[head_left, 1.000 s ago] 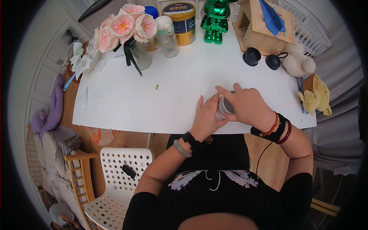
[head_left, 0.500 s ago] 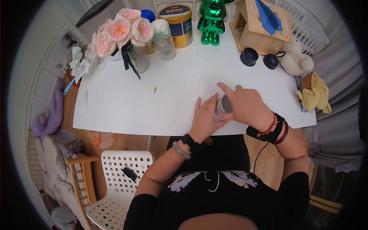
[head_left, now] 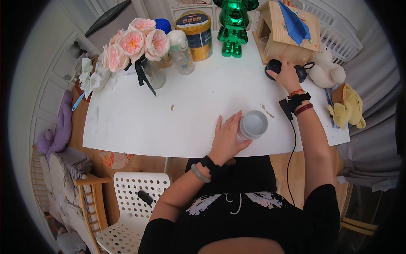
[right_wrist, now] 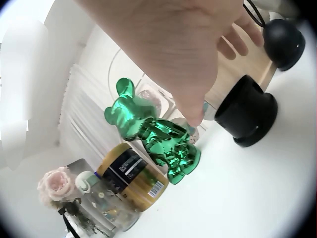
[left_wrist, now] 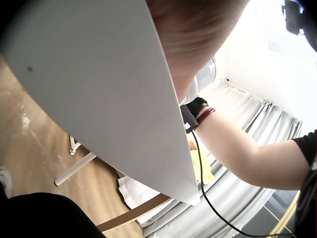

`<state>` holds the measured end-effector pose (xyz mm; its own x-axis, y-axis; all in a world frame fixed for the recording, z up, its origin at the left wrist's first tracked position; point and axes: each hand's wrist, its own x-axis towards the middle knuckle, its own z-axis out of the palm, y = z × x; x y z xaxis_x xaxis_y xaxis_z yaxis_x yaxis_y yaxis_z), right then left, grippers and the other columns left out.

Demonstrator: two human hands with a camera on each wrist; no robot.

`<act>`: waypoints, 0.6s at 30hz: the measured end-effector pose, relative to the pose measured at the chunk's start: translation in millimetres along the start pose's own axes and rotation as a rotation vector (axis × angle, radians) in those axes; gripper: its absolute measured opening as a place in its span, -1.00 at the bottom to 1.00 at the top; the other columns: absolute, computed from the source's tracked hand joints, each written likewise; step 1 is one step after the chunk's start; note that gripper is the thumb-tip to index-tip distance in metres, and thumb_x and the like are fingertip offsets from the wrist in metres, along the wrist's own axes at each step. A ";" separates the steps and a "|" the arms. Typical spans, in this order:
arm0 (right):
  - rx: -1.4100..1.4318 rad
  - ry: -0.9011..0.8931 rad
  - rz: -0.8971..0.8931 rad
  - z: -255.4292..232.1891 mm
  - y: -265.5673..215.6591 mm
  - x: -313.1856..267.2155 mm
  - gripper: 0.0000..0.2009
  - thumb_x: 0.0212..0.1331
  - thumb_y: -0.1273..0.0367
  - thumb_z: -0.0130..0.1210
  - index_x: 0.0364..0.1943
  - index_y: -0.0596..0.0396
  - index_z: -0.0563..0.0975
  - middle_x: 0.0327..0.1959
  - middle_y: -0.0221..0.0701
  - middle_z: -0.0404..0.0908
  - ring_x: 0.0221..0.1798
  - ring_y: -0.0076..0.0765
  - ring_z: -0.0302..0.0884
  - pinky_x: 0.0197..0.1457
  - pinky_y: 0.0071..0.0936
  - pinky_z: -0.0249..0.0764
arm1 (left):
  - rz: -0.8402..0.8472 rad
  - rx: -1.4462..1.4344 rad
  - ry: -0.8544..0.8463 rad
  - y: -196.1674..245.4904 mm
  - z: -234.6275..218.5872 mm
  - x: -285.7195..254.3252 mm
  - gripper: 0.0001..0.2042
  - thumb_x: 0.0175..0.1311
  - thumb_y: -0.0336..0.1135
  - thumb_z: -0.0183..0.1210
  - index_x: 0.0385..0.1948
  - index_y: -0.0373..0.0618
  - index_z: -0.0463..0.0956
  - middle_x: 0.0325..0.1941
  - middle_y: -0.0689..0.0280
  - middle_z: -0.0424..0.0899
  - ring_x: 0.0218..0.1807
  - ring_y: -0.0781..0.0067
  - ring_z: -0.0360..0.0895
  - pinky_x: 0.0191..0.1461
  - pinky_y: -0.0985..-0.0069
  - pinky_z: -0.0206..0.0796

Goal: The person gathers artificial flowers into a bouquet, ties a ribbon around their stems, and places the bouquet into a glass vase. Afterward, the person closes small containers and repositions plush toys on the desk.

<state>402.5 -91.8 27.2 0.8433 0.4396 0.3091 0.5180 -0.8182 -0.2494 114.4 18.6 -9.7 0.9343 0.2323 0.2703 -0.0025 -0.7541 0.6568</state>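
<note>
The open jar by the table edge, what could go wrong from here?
The jar sits uncapped near the table's front edge, held only by the left hand; a nudge could tip it off. The right hand reaches among a black cap and a round black object; it might knock them over.

Counts on the worktop (head_left: 139,118)

Two hands: the left hand (head_left: 226,135) holds one grey cup (head_left: 253,125); by the right hand (head_left: 288,75) sit two black lids (head_left: 274,66). Beyond: one green bear figure (head_left: 233,25), one yellow tin (head_left: 198,29), one wooden house (head_left: 287,31).
</note>
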 end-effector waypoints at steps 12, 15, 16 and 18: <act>0.590 -0.234 -0.324 -79.8 -38.2 -54.8 -0.21 -0.17 0.31 0.34 0.26 0.03 0.22 -0.05 -0.15 0.44 -0.01 -0.16 0.43 0.12 -0.35 0.35 | 0.009 0.046 -0.020 -2.0 1.7 0.3 -0.19 -0.10 -0.13 0.34 0.23 -0.24 0.13 0.14 0.04 0.41 0.28 0.12 0.26 0.43 0.02 -0.29; 0.805 -0.514 -0.515 -113.7 -59.2 -87.8 -0.17 -0.21 0.38 0.36 0.28 0.01 0.20 -0.04 -0.30 0.41 -0.03 -0.30 0.36 0.15 -0.42 0.31 | 0.018 0.030 -0.010 -1.3 1.0 0.5 -0.20 -0.10 -0.13 0.34 0.22 -0.24 0.15 0.14 0.05 0.41 0.28 0.12 0.27 0.42 0.01 -0.28; 0.747 -0.493 -0.578 -119.8 -64.0 -95.1 -0.17 -0.23 0.38 0.35 0.27 -0.01 0.21 -0.06 -0.28 0.42 0.00 -0.24 0.37 0.15 -0.40 0.31 | 0.019 0.029 -0.009 -0.4 0.4 0.9 -0.20 -0.10 -0.13 0.34 0.22 -0.24 0.15 0.14 0.05 0.41 0.28 0.12 0.27 0.42 0.01 -0.28; 0.673 -0.490 -0.636 -127.8 -71.9 -103.7 -0.17 -0.25 0.40 0.34 0.26 -0.01 0.22 -0.05 -0.26 0.42 0.01 -0.18 0.38 0.15 -0.37 0.31 | 0.012 0.012 0.000 1.2 -1.6 0.3 -0.21 -0.10 -0.14 0.34 0.21 -0.24 0.16 0.16 0.06 0.41 0.27 0.12 0.28 0.42 0.01 -0.27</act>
<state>259.5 -125.9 130.3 0.2750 0.9416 0.1945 0.7323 -0.0741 -0.6769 114.1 18.8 -7.7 0.9343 0.2235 0.2779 -0.0090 -0.7642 0.6449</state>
